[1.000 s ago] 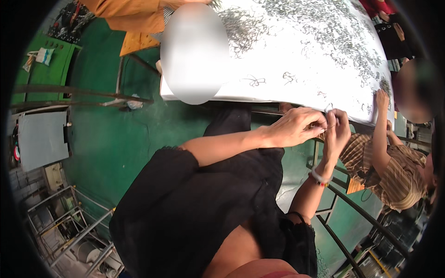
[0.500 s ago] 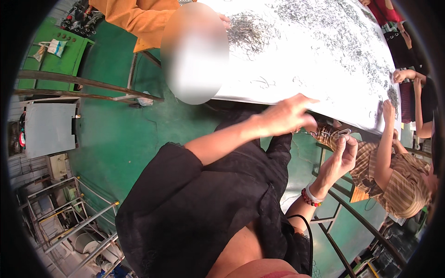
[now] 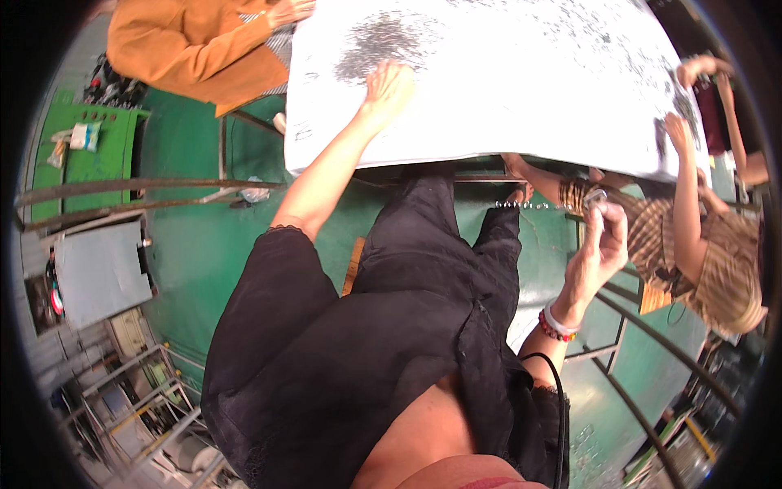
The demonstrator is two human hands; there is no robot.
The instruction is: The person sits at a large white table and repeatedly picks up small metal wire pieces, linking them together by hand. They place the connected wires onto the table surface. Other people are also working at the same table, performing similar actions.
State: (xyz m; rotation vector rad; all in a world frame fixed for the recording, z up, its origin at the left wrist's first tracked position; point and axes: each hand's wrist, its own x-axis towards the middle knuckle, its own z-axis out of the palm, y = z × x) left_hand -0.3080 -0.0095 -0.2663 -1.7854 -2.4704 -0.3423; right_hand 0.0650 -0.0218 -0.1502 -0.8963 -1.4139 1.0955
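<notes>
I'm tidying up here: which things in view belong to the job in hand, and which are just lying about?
In the job, it seems:
thin metal chain, pinched in the right hand
heap of thin dark pieces, by the left hand
white table

Apparently just lying about:
white-blue packet, on the green cabinet
grey panel

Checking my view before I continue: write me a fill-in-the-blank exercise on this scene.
The left hand is at the dark pile on a table coloured ____.
From the right hand, the metal chain extends toward the picture's ____ side.
The floor is coloured ____.
The sleeve at the upper left is ____.
Missing words: white; left; green; orange.
</notes>
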